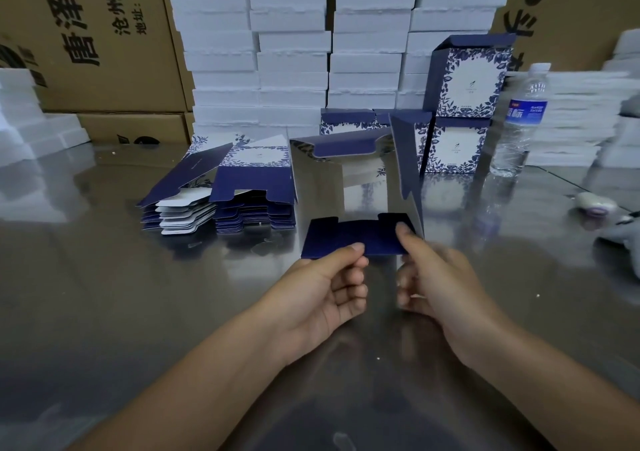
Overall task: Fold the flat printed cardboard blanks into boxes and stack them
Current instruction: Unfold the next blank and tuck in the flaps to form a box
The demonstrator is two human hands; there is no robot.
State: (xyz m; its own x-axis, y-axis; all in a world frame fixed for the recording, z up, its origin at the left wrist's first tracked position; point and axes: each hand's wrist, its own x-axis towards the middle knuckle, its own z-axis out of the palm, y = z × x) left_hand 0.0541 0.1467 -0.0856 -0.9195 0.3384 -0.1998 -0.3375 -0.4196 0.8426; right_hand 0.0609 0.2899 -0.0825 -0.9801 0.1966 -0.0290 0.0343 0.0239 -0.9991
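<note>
A blue-and-white printed box blank [322,187], opened into a tube with its white inside facing me, is held above the steel table. My left hand [329,288] pinches the near blue flap [356,236] at its lower edge. On that flap's right corner, my right hand [429,277] grips with the thumb on top. A pile of flat blanks [221,191] lies to the left of the tube. Two folded boxes [464,111] stand stacked at the back right, with more folded ones [346,121] behind the tube.
A water bottle [523,121] stands right of the stacked boxes. White foam trays [294,52] are walled up at the back, with brown cartons [104,42] on the left and more white stacks [581,118] on the right. A small white object [594,205] lies at far right.
</note>
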